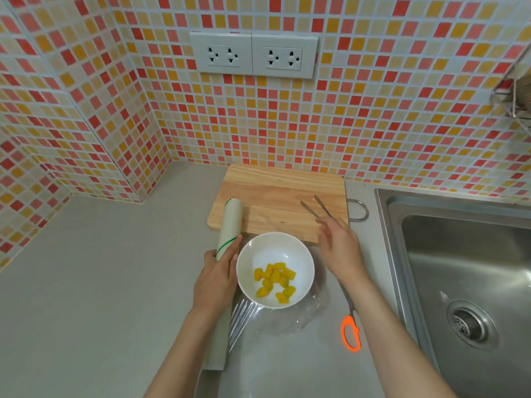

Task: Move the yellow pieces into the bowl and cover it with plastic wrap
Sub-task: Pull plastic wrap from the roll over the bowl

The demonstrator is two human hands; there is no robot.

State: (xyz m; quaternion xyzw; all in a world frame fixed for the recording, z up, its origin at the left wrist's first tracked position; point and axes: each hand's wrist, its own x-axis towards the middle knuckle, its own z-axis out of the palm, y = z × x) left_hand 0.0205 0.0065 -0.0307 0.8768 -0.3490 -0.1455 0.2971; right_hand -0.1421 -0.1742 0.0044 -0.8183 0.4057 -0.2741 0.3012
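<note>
1. Forearms, two of them, reach in from the near edge over the grey desk (86, 297).
2. One pair of scissors (351, 328) with orange handles lies on the desk just under the right forearm, beside the one steel sink (465, 282).
3. One sheet of clear plastic wrap (275, 320) lies spread on the desk, wrinkled at its near left, running under the bowl.
4. One white bowl (275, 254) stands on that sheet; about ten yellow pieces (274, 281) lie heaped in its near half, and the bowl's top is uncovered.
5. Left hand (215, 278), fingers clenched around the one roll of plastic wrap (230, 225), sits just left of the bowl; the roll's far end rests on the board.
6. Right hand (340, 248) hovers right of the bowl, its fingers released and spread, grasping nothing.
7. One wooden cutting board (275, 196) lies beyond the bowl, with one pair of metal tongs (316, 208) on its right part.
8. Two double wall sockets (254, 55) sit on the tiled wall.
</note>
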